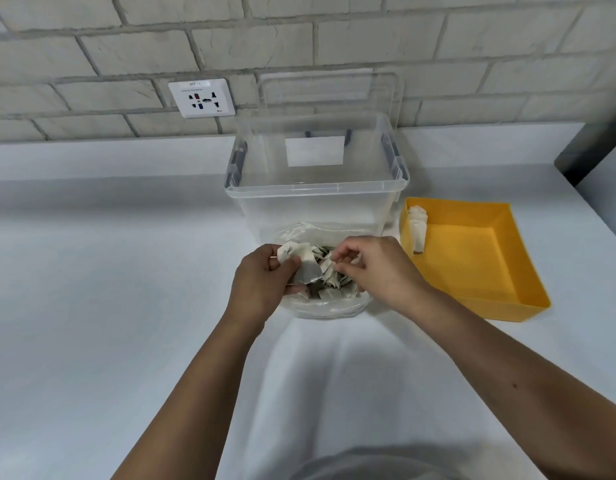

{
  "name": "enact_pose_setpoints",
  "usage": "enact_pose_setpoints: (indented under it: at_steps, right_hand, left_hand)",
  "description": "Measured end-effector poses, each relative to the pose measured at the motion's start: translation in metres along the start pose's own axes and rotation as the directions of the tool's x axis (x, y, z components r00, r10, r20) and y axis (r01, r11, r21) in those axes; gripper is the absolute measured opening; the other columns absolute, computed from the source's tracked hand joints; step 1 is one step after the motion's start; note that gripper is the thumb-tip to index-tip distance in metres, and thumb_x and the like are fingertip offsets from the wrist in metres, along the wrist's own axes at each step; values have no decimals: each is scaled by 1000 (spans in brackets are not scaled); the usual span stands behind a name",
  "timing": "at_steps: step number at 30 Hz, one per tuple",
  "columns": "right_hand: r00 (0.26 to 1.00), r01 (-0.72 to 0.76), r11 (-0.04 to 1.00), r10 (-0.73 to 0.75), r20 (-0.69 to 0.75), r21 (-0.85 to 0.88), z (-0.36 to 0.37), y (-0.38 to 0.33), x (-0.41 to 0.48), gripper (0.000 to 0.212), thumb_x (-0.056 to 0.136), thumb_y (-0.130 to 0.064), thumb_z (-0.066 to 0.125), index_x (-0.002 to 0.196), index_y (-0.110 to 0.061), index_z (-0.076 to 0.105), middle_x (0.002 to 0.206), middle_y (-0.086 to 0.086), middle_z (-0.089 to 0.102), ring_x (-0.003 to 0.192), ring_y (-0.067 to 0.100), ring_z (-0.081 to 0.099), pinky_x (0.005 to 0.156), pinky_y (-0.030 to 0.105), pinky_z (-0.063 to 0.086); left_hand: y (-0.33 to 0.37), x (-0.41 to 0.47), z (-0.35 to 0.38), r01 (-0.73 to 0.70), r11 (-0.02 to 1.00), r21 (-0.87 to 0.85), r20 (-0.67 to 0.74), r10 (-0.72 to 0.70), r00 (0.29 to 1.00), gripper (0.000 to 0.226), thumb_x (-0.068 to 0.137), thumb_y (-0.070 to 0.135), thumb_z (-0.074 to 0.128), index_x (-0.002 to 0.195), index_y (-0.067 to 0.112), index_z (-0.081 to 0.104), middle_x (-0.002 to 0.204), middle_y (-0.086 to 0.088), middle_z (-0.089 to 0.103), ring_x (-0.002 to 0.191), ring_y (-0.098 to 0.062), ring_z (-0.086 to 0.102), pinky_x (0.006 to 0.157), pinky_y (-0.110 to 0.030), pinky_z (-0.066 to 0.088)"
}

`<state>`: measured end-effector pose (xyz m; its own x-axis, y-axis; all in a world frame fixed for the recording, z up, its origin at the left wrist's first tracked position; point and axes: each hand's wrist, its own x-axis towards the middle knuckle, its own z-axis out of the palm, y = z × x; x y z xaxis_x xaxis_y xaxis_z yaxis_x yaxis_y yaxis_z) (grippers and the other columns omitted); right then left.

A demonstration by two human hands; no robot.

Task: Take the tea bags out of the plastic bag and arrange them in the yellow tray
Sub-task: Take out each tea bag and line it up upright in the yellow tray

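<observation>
A clear plastic bag [325, 308] lies open on the white counter, holding a heap of pale tea bags [334, 287]. My left hand [261, 282] grips a small bunch of tea bags [301, 263] over the bag's left side. Over the bag's right side, my right hand [379, 268] has its fingertips pinched on a tea bag in the heap. The yellow tray [500, 282] stands to the right, with a short row of tea bags [417, 228] along its left wall.
A clear storage box [317, 202] stands open just behind the plastic bag, its lid leaning on the brick wall. A wall socket [201, 98] is at the back left. A dark object [590, 150] sits at the far right edge.
</observation>
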<state>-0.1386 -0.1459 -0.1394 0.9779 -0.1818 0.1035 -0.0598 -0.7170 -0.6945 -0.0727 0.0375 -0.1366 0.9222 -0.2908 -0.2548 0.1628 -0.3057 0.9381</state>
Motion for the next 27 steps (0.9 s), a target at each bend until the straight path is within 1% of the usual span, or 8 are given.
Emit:
enact_pose_setpoints:
  at_steps: [1,3,5,8,11,15,22,27]
  right_hand:
    - [999,42,998,-41,-11,45,2,-2,-3,19,82,-14,76,97,-22,72,88,-8,68,58,-2,57,59,12,40]
    - [989,146,986,-145,-17,87,3,-5,-8,25,77,-14,80,98,-25,73,93,-12,62,59,9,55,60,15,43]
    - [974,228,967,-226,-29,115,3,-6,-10,21,77,-18,81,96,-25,75,93,-11,59,63,13,56,62,18,46]
    - [964,267,940,-261,-55,211,-1,-9,-10,13,77,-20,80,89,-19,78,90,-5,60,79,15,61,67,29,50]
    - [972,192,911,-227,55,364,-14,-12,-10,12,74,-18,81,86,-15,78,90,-1,67,84,17,64,75,37,53]
    - [940,-50,860,-131,314,508,-32,-19,-7,16,77,-13,77,92,-7,76,81,0,74,65,13,66,66,28,54]
    - [1000,-29,954,28,6,297,-16,-25,17,11,79,-17,80,81,-10,72,66,8,70,58,23,68,56,29,58]
    - [994,-90,946,103,-26,312,-9,-23,28,7,88,-15,71,90,-9,69,77,8,71,54,20,67,54,33,59]
  left_hand:
    - [1,0,0,39,997,-74,41,-36,999,13,95,12,63,106,7,68,58,8,65,59,-15,70,82,-39,61]
    - [3,0,1,127,972,-200,135,-101,986,18,95,11,64,108,0,68,70,-2,70,63,-15,69,78,-33,62]
    - [4,0,0,173,954,-245,183,-130,975,21,94,14,66,105,-3,70,88,-17,70,75,-23,69,75,-28,61]
    - [4,-2,1,194,943,-271,193,-145,971,22,96,19,63,100,-1,71,85,-14,74,71,-20,72,72,-26,61]
    - [4,-4,2,207,931,-302,193,-153,969,24,101,23,56,94,5,72,80,-10,76,69,-19,73,72,-27,62]
    - [6,-9,4,170,944,-284,191,-118,975,20,98,21,60,94,6,73,76,-5,76,65,-14,72,64,-23,59]
    - [11,-11,6,214,924,-318,241,-140,960,31,94,36,63,93,7,75,85,-7,77,80,-21,76,75,-28,61]
    - [4,-3,3,36,974,-222,48,-25,999,12,89,12,71,100,8,75,87,-10,78,81,-21,75,74,-26,61]
